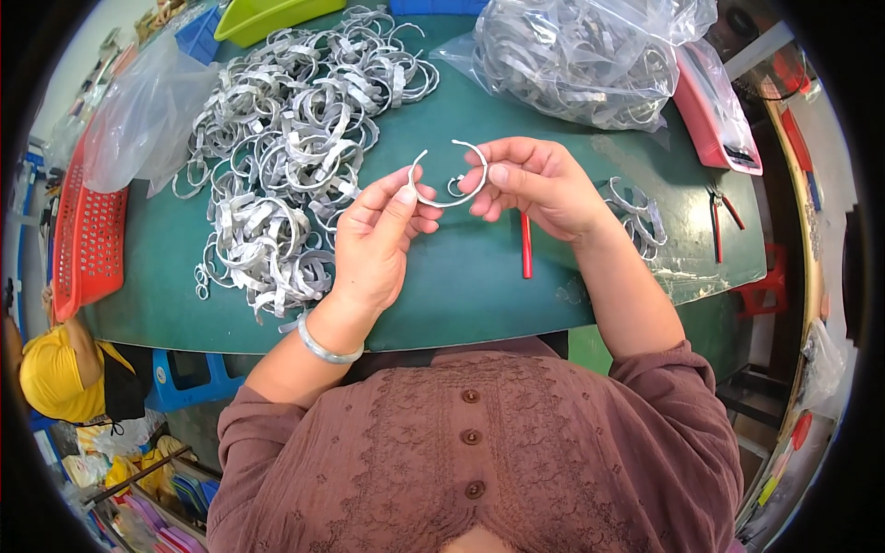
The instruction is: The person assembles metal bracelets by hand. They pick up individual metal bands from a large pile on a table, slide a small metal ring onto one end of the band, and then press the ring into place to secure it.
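Observation:
An open, C-shaped metal bangle is held above the green table with its gap facing away from me. My left hand pinches its left side between thumb and fingers. My right hand pinches the right side the same way. A small ring-shaped piece shows inside the bangle's curve; whether it is attached or lies behind cannot be told. Just below my right hand lies a red stick-like handle, its upper end hidden. A large heap of similar silvery bangles spreads to the left of my hands.
A clear plastic bag full of bangles stands at the back. A few bangles, red-handled pliers and a pink tray are at the right. Leftward are a red basket, an empty-looking bag and a person in yellow.

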The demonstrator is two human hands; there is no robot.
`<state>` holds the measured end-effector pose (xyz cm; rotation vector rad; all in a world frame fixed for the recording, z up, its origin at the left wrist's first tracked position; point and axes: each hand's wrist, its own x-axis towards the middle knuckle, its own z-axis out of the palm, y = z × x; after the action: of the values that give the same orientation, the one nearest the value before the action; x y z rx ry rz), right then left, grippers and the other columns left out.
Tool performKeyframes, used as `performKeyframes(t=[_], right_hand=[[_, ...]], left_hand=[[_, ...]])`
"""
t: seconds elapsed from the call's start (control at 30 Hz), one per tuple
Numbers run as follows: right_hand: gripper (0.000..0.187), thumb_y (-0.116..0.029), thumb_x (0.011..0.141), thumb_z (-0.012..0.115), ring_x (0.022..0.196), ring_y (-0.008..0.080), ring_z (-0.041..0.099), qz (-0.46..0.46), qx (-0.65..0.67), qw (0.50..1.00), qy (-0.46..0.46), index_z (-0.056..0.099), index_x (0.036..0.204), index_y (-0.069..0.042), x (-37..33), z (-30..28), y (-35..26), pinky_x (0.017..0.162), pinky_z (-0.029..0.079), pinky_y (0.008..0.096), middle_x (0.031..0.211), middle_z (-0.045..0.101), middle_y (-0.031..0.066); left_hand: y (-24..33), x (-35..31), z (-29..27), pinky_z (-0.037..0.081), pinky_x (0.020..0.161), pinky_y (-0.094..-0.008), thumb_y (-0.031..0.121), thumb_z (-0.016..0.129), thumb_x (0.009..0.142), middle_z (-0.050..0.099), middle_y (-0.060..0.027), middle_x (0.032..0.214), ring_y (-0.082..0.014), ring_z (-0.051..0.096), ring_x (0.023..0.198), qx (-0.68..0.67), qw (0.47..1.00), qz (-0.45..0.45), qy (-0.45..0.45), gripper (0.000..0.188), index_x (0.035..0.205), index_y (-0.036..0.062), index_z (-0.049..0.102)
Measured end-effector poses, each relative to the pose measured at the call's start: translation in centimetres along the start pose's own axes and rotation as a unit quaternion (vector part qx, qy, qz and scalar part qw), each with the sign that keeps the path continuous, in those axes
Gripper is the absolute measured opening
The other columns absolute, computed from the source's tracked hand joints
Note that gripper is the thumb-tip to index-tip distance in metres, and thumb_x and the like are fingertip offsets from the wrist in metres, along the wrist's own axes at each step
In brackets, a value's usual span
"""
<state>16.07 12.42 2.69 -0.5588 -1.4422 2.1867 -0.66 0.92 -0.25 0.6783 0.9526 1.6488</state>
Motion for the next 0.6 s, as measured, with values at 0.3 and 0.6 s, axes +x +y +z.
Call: performKeyframes(t=[0.3, 0.6], right_hand=[[0.026, -0.015, 0.085, 0.054, 0.069, 0.0156, 0.061, 0.016, -0.032, 0.999, 0.022, 0.054, 0.101, 0.005, 0.12, 0.12, 0.17, 0.060, 0.050, 0.0247, 0.084, 0.062, 0.0106], [0.022, -0.017, 0.086, 0.054, 0.060, 0.0124, 0.060, 0.042, -0.078, 0.996, 0.029, 0.056, 0.096, 0.003, 0.08, 0.01, 0.21, 0.052, 0.048, 0.0222, 0.075, 0.062, 0.0088]], left_hand=[[0.19, -0.07, 0.07, 0.044, 0.063, -0.0227, 0.013, 0.050, 0.087, 0.057, -0.0049, 0.087, -0.0132, 0.056, 0.073, 0.003, 1.000, -0.002, 0.008, 0.024, 0.108, 0.0004, 0.053], [0.62, -0.08, 0.09, 0.044, 0.059, -0.0220, 0.016, 0.050, 0.088, 0.057, -0.0043, 0.081, -0.0124, 0.055, 0.068, 0.005, 0.999, -0.042, 0.017, 0.023, 0.104, 0.0001, 0.055]])
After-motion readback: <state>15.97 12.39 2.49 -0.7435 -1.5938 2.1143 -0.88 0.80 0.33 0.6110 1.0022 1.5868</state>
